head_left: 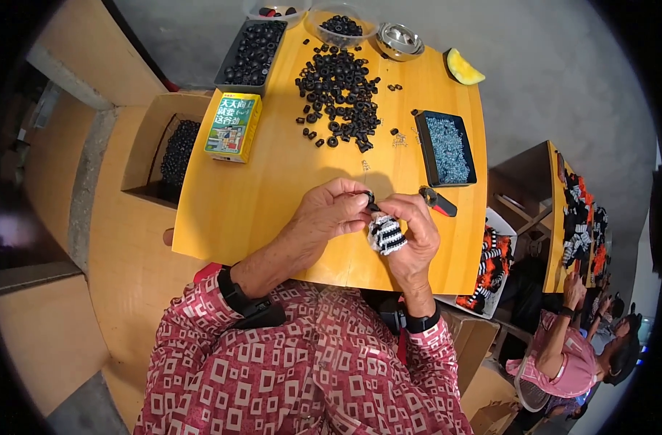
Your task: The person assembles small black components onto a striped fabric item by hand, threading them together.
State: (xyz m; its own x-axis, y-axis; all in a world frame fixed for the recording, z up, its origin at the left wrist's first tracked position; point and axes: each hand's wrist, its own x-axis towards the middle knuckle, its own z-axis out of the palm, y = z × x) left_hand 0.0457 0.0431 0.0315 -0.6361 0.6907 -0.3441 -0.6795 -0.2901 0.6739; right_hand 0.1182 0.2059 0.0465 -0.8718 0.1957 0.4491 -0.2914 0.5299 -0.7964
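Observation:
My left hand (329,210) pinches a small black plastic part (369,197) between thumb and fingertips, over the near middle of the table. Close beside it, my right hand (418,235) is closed on a black-and-white striped knitted piece (386,235), which hangs below the fingers. The fingertips of both hands meet at the black part, and whether it is joined to the knitted piece is hidden. Just past my right hand lies a tool with a black and red handle (438,201). Beyond my hands spreads a loose heap of small black ring-shaped parts (338,90).
On the table (287,170) stand a black tray of round black parts (220,81), a yellow-green carton (233,127), steel bowls (400,42), a melon slice (464,67) and a tray of bluish small pieces (449,150). A white box (458,301) holds knitted pieces; a person (563,344) sits at right.

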